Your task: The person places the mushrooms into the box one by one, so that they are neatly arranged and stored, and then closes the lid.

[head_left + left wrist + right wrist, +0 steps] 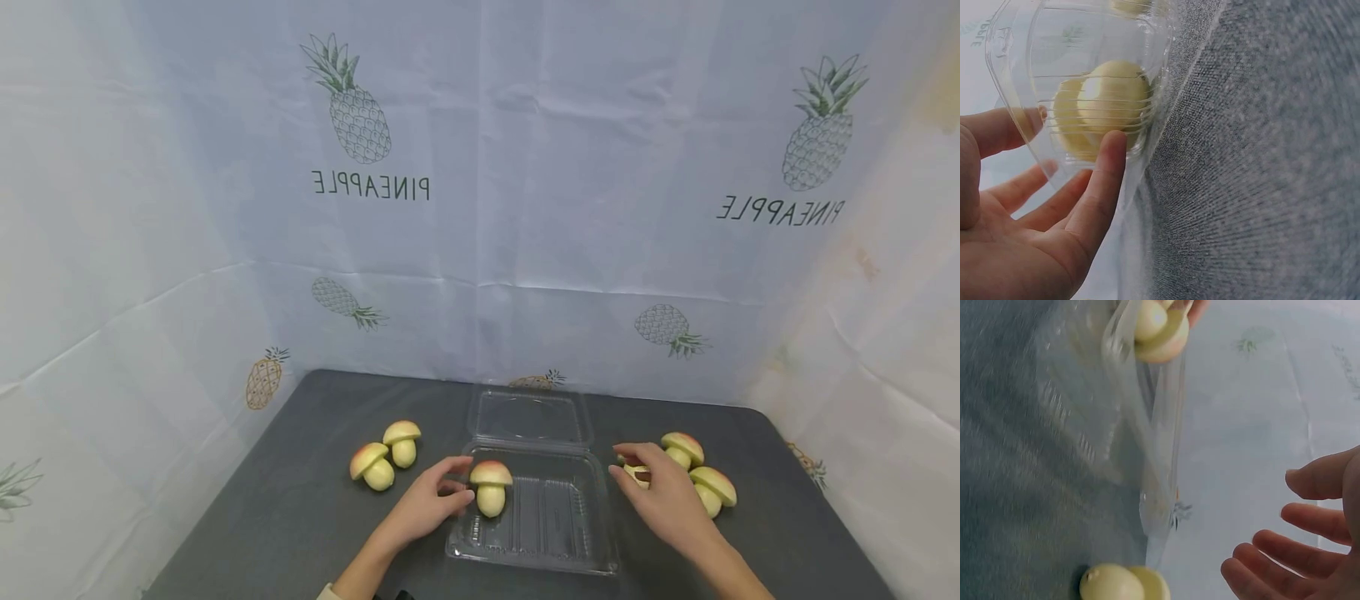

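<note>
With left hand (427,504) loosely spread by red-topped yellow mushroom (491,492) in clear plastic box (557,521) – right hand (667,504) likewise, near another mushroom (637,472).

Clear plastic container (551,517): lid (531,418) open beyond far edge. One yellow mushroom figure (491,492), red-tinged cap toward lid, lies inside at left. Two matching figures (372,467) lie left of container; three, one partly hidden, lie right.
</note>
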A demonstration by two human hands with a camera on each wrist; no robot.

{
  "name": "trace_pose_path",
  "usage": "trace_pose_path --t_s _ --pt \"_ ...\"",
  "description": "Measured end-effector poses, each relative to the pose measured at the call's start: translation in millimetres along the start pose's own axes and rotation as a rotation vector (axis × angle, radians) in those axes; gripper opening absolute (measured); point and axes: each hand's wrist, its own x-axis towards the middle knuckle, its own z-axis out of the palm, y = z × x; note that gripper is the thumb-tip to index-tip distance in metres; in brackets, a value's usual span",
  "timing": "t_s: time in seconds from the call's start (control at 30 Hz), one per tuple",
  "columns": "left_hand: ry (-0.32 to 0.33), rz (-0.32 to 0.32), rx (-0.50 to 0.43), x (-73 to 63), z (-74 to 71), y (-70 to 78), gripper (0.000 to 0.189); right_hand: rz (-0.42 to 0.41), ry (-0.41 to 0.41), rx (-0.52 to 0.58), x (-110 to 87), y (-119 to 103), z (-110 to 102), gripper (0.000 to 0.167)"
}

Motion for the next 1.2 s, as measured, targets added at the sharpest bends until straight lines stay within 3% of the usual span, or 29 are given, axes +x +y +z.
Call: trace_pose_path --t_s 0.53,0.83,1.2 --pt "0.000 -0.019 -0.018 -1.4 0.7 2.7 0.057 -0.042 0.156 -0.019 12.1 51 -7 0.031" --pt "-0.001 -0.019 -0.023 -2.6 1.3 3.7 0.057 -0.003 0.133 0.022 16.9 70 4 0.039" --pt "0.004 -0.006 -0.010 -2.4 2.4 3.7 0.058 0.071 0.078 -0.025 20.6 87 16 0.047"
